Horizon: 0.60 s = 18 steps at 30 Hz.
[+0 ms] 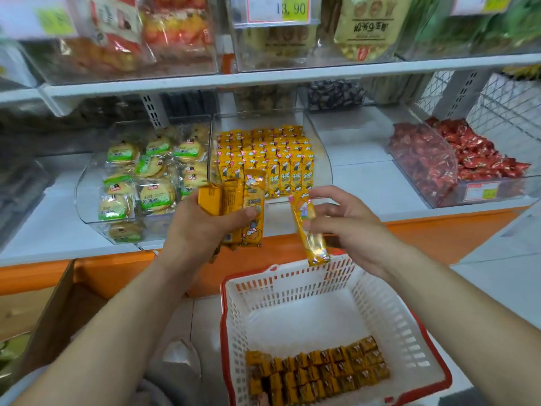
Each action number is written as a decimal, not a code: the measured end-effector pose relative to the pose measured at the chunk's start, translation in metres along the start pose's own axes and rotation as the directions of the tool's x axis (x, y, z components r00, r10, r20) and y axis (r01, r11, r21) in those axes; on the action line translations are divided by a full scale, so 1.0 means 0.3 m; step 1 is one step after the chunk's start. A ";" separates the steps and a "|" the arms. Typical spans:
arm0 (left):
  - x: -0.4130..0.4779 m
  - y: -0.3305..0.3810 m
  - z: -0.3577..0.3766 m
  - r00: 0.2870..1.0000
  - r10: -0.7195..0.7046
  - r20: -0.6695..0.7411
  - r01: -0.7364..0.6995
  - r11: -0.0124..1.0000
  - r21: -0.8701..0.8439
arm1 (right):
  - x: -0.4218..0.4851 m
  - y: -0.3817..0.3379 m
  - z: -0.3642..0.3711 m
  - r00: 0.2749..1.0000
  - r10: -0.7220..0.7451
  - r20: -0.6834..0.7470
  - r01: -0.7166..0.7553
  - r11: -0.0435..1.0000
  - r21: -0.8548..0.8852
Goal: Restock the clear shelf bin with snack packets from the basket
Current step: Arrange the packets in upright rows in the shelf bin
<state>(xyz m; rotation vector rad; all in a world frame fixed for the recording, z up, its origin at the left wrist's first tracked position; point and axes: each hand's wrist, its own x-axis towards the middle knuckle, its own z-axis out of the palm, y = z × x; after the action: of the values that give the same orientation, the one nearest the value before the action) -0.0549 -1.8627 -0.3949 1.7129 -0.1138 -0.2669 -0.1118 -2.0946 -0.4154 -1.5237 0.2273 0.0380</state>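
a: what's the left hand doing?
b: its fingers and thumb are curled round a bunch of yellow snack packets, three or so. they're held upright in a fan, with the thumb across the front one.
a: and the right hand?
b: it pinches a single packet near the top end, between thumb and fingertips. the packet hangs tilted, lower end toward five o'clock, over the basket's far rim. the two hands are near each other but apart.
a: where's the clear shelf bin?
b: at twelve o'clock from the hands, on the white shelf. rows of the same yellow packets stand upright in it, packed close.
a: and the basket?
b: at six o'clock, white with a red rim, below the right hand. more packets lie gathered at its near end.
a: any neighbours?
b: at nine o'clock of the bin, just beside it, there's a clear bin of green-labelled round biscuits. at three o'clock, well apart, is a bin of red wrapped sweets. a cardboard box sits at nine o'clock of the basket.
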 end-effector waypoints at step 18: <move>0.111 -0.005 -0.298 0.935 0.057 -0.351 -0.033 0.997 0.073 | 0.735 0.060 0.401 0.950 -0.295 0.104 0.232 0.443 -0.866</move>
<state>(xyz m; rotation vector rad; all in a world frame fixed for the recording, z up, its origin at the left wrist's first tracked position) -0.0013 -1.7841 -0.3878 1.7944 0.1044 0.0827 0.1160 -2.0000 -0.4671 -2.6073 -0.0160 -0.1796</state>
